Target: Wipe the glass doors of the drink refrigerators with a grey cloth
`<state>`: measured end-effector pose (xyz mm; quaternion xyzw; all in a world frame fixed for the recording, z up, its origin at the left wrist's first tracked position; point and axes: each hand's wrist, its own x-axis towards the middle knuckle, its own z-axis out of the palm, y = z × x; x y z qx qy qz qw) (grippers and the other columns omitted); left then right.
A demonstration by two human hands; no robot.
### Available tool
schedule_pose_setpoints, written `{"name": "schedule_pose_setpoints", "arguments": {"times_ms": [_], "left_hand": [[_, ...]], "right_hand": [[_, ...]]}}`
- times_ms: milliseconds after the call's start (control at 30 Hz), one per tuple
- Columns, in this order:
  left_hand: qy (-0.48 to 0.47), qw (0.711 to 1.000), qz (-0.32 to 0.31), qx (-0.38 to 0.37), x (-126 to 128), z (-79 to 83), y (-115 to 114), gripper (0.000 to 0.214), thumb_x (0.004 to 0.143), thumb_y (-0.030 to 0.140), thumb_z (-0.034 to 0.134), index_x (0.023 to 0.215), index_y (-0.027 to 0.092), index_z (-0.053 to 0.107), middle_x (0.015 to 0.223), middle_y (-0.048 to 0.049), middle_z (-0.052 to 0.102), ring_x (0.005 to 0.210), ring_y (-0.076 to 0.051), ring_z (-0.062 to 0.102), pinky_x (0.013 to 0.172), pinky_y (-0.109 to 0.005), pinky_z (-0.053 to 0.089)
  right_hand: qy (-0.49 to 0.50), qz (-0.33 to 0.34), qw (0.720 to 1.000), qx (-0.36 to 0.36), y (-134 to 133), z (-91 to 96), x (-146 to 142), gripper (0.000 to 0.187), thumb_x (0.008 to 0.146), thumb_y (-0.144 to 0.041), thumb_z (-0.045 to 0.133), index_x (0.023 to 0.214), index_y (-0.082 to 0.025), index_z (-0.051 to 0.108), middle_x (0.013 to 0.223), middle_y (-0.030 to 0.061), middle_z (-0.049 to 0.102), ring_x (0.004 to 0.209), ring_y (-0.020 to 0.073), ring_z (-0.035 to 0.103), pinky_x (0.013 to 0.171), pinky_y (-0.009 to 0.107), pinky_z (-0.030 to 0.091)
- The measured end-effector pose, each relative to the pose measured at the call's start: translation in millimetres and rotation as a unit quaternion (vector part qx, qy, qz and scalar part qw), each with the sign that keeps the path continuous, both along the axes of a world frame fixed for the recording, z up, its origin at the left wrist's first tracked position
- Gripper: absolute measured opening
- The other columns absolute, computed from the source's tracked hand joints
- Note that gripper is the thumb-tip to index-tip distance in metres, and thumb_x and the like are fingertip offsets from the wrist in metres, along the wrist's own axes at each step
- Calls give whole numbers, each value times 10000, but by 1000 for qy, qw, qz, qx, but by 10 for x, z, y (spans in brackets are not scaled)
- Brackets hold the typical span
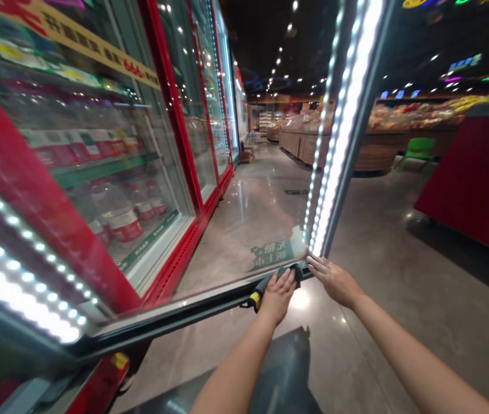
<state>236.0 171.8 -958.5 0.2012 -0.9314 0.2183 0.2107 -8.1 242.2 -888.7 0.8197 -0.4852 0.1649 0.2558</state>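
An open glass fridge door (248,218) swings out in front of me, with a bright LED strip (339,132) along its upright edge. My left hand (277,296) is closed over a dark-handled tool with a yellow end (255,299), held against the door's black bottom frame (175,313). My right hand (334,280) lies just to the right of it, fingers stretched out and touching the door's lower corner. It holds nothing.
Left of me stands a row of red-framed glass fridges with bottles (119,221) on the shelves. A red chest cabinet (477,184) is at the right, with a green chair (419,149) and wooden produce stands (377,144) behind. Polished floor (399,287) runs down the aisle.
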Motion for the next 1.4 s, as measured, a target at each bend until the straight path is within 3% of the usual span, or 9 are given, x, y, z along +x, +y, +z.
{"name": "schedule_pose_setpoints", "arguments": {"times_ms": [200, 467, 633, 733, 933, 1100, 1200, 1300, 1400], "left_hand": [[-46, 996, -72, -26, -495, 209, -225, 396, 1025, 239, 446, 1384, 220, 611, 1521, -88, 555, 1391, -226, 505, 1146, -443, 395], [-89, 987, -122, -45, -586, 604, -478, 369, 977, 214, 539, 1311, 292, 676, 1451, -57, 609, 1236, -204, 575, 1059, -352, 438], [-10, 998, -44, -46, -676, 1078, -470, 562, 994, 178, 440, 1553, 230, 423, 1575, -130, 477, 1395, -280, 485, 1126, -441, 406], [80, 996, 16, -33, -741, 1375, -383, 683, 980, 156, 412, 1633, 227, 222, 1678, -122, 298, 1518, -299, 337, 1201, -476, 331], [30, 999, -24, -34, -476, 1757, -384, 791, 984, 219, 431, 1643, 156, 0, 1680, -100, 276, 1564, -231, 239, 1283, -434, 202], [39, 996, -8, -75, -87, 1889, -440, 774, 983, 292, 503, 1643, 152, 124, 1669, -93, 311, 1579, -230, 172, 1306, -427, 133], [67, 995, -6, -81, -55, 1870, -415, 639, 975, 252, 520, 1576, 146, 332, 1644, -106, 374, 1577, -228, 189, 1296, -424, 200], [113, 991, -4, -70, -121, 1875, -363, 361, 976, 167, 486, 1318, 198, 599, 1581, -92, 481, 1546, -212, 296, 1269, -423, 280], [131, 989, -25, -60, -218, 2014, -303, 228, 970, 155, 506, 1103, 243, 669, 1518, -50, 555, 1517, -223, 350, 1260, -466, 286]], "right_hand": [[-96, -43, 989, -105, 3, 151, -75, 481, 884, -8, 459, 1203, -228, 744, 1231, 80, 749, 1153, 221, 693, 999, 408, 582], [-220, -112, 955, -162, 107, 269, -327, 563, 850, -41, 455, 1304, -268, 698, 1210, 62, 757, 1101, 242, 697, 973, 446, 581], [-349, -65, 922, -155, 91, 237, -85, 499, 909, -72, 405, 1222, -289, 729, 1026, 64, 779, 927, 226, 735, 836, 391, 631], [-407, -29, 899, -158, -23, 252, 200, 516, 952, -95, 362, 1343, -275, 648, 1142, 97, 740, 1036, 231, 721, 844, 374, 637], [-485, -44, 852, -189, -393, 342, 766, 613, 1005, -175, 378, 1598, -324, 329, 1411, 134, 581, 1308, 287, 582, 1034, 476, 567], [-496, -107, 833, -221, -531, 443, 922, 579, 1001, -201, 431, 1568, -310, 402, 1367, 158, 569, 1274, 314, 576, 1037, 517, 549], [-497, -124, 832, -212, -518, 478, 872, 509, 983, -210, 458, 1482, -258, 540, 1343, 166, 579, 1218, 310, 596, 1014, 493, 557], [-503, -128, 831, -198, -485, 506, 772, 458, 952, -192, 461, 1366, -229, 654, 1294, 152, 611, 1175, 286, 612, 971, 444, 570], [-518, -124, 820, -211, -461, 550, 684, 423, 915, -159, 462, 1220, -250, 740, 1209, 116, 631, 1103, 255, 624, 960, 448, 558]]}}
